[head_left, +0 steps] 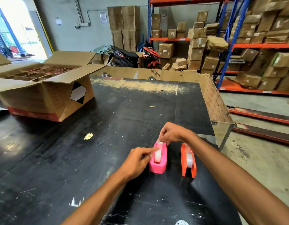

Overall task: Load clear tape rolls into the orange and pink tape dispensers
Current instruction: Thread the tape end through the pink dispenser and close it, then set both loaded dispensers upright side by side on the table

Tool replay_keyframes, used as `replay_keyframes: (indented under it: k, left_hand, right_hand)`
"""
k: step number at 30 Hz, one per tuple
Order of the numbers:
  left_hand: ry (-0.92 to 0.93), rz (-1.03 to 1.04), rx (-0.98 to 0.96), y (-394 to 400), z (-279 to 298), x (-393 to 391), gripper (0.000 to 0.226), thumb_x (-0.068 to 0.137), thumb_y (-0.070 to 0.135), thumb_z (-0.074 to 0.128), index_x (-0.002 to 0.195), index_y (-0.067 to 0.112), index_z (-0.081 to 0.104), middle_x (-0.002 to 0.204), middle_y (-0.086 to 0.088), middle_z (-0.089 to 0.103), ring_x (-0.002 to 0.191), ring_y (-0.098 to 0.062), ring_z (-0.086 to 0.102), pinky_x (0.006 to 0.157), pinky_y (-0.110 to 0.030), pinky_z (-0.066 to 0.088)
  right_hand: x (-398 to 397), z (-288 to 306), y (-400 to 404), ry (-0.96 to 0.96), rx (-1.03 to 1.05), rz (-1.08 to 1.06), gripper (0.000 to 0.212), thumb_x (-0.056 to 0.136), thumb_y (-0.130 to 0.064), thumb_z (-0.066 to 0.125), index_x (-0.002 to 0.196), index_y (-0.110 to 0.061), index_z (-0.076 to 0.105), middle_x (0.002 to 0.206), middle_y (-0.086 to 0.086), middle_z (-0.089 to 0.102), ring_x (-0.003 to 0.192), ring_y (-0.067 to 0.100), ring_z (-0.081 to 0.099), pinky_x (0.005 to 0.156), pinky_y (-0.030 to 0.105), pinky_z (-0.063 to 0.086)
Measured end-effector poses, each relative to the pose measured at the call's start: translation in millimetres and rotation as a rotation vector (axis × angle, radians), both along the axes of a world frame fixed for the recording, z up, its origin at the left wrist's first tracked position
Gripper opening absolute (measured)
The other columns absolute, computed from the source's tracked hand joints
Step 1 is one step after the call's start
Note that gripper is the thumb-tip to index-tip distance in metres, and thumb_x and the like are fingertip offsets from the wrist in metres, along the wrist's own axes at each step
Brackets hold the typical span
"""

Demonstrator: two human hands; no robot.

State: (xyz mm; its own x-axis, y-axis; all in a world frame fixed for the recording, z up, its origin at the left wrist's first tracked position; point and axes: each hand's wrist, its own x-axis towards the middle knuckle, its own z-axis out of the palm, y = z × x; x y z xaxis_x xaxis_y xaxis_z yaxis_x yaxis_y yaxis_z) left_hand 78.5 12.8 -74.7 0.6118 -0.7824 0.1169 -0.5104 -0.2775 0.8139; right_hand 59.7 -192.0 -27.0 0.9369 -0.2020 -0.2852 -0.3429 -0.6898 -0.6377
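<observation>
A pink tape dispenser (160,166) stands on the black table with a clear tape roll (158,155) seated in its slot. My left hand (137,161) rests against the dispenser's left side, its index finger touching the roll. My right hand (172,133) is above the dispenser's front cutter end, fingers pinched on what looks like the tape's loose end. To the right stands the orange tape dispenser (188,161), untouched, with a clear roll (189,159) in it.
An open cardboard box (48,93) with dividers sits at the table's back left. The black table (75,159) is scuffed; its right edge drops off near the orange dispenser. Cardboard sheets line the far edge. Shelving with boxes and motorbikes stand behind.
</observation>
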Motion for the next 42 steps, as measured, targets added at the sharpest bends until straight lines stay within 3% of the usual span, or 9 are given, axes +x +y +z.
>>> replay_keyframes:
  k: [6, 9, 13, 16, 19, 23, 28, 34, 42]
  left_hand:
    - [0.086, -0.035, -0.011, 2.1, -1.2, 6.3, 0.048, 0.094, 0.014, 0.051, 0.139, 0.028, 0.043, 0.112, 0.007, 0.069, 0.087, 0.015, 0.057, 0.088, -0.009, 0.044]
    - [0.231, -0.029, -0.029, 4.7, 3.9, 4.4, 0.052, 0.096, 0.022, 0.047, 0.144, 0.035, 0.030, 0.114, 0.001, 0.067, 0.099, -0.001, 0.056, 0.103, -0.027, 0.043]
    - [-0.165, 0.092, -0.060, 9.7, 15.8, -8.8, 0.046, 0.093, 0.029, 0.049, 0.139, 0.024, 0.045, 0.109, 0.002, 0.058, 0.103, -0.012, 0.054, 0.096, -0.030, 0.044]
    - [-0.403, -0.053, -0.080, 12.9, 28.1, -33.1, 0.045, 0.087, 0.047, 0.042, 0.124, 0.027, 0.059, 0.098, 0.008, 0.057, 0.095, -0.011, 0.054, 0.085, -0.033, 0.048]
    - [-0.441, -0.295, 0.006, 14.5, 36.7, -66.3, 0.043, 0.087, 0.053, 0.046, 0.119, 0.029, 0.062, 0.098, 0.005, 0.061, 0.092, -0.011, 0.055, 0.083, -0.033, 0.049]
    - [-0.439, -0.514, 0.141, 25.0, 34.7, -97.8, 0.059, 0.080, 0.066, 0.048, 0.123, 0.027, 0.060, 0.114, 0.002, 0.064, 0.107, -0.014, 0.058, 0.091, -0.038, 0.049]
    - [-0.563, -0.606, 0.279, 41.3, 20.5, -122.6, 0.054, 0.080, 0.059, 0.055, 0.125, 0.029, 0.057, 0.115, 0.000, 0.060, 0.114, -0.020, 0.053, 0.091, -0.040, 0.048]
    - [-0.552, -0.514, 0.216, 72.9, 11.8, -112.3, 0.031, 0.083, 0.044, 0.056, 0.109, 0.029, 0.064, 0.107, 0.001, 0.061, 0.104, -0.024, 0.058, 0.082, -0.038, 0.049]
    - [-0.492, -0.158, 0.282, 149.2, 22.0, -10.6, 0.025, 0.082, 0.042, 0.059, 0.103, 0.031, 0.065, 0.107, 0.006, 0.064, 0.100, -0.020, 0.061, 0.077, -0.032, 0.046]
  right_hand:
    - [-23.1, 16.6, -4.8, -0.212, 0.011, -0.147, 0.012, 0.082, -0.017, 0.070, 0.088, -0.008, 0.073, 0.087, 0.017, 0.071, 0.073, 0.017, 0.065, 0.059, 0.024, 0.056]
    - [-54.7, 33.8, -1.6, -0.238, -0.051, -0.166, 0.017, 0.083, -0.020, 0.068, 0.093, -0.007, 0.073, 0.093, 0.018, 0.073, 0.079, 0.021, 0.068, 0.072, 0.034, 0.058]
    - [-110.0, 48.6, 9.1, -0.198, -0.135, -0.139, 0.018, 0.084, -0.022, 0.067, 0.097, -0.012, 0.073, 0.091, 0.008, 0.074, 0.085, 0.020, 0.070, 0.070, 0.027, 0.057]
    - [-155.9, 52.4, 24.3, -0.119, -0.180, -0.132, 0.017, 0.086, -0.022, 0.065, 0.096, -0.013, 0.074, 0.085, 0.006, 0.073, 0.085, 0.019, 0.069, 0.073, 0.021, 0.051]
    - [-202.4, 51.0, 47.9, 0.002, -0.250, -0.132, 0.019, 0.087, -0.024, 0.063, 0.099, -0.013, 0.073, 0.089, 0.011, 0.074, 0.075, 0.018, 0.065, 0.064, 0.012, 0.045]
    - [-252.9, 35.0, 82.9, 0.192, -0.296, -0.168, 0.030, 0.083, -0.034, 0.068, 0.108, -0.018, 0.068, 0.085, -0.007, 0.063, 0.077, 0.011, 0.057, 0.072, 0.025, 0.043]
    - [-278.3, 2.0, 123.6, 0.207, -0.420, -0.223, 0.040, 0.078, -0.038, 0.070, 0.114, -0.022, 0.062, 0.110, 0.002, 0.066, 0.095, 0.019, 0.058, 0.078, 0.030, 0.046]
    - [-260.3, -13.0, 151.9, 0.036, -0.468, -0.308, 0.035, 0.075, -0.036, 0.072, 0.107, -0.023, 0.065, 0.112, 0.006, 0.067, 0.104, 0.025, 0.061, 0.083, 0.035, 0.049]
    - [-143.0, 0.3, 184.3, -0.079, -0.412, -0.077, 0.037, 0.076, -0.029, 0.073, 0.109, -0.016, 0.063, 0.104, 0.008, 0.068, 0.093, 0.024, 0.062, 0.081, 0.039, 0.052]
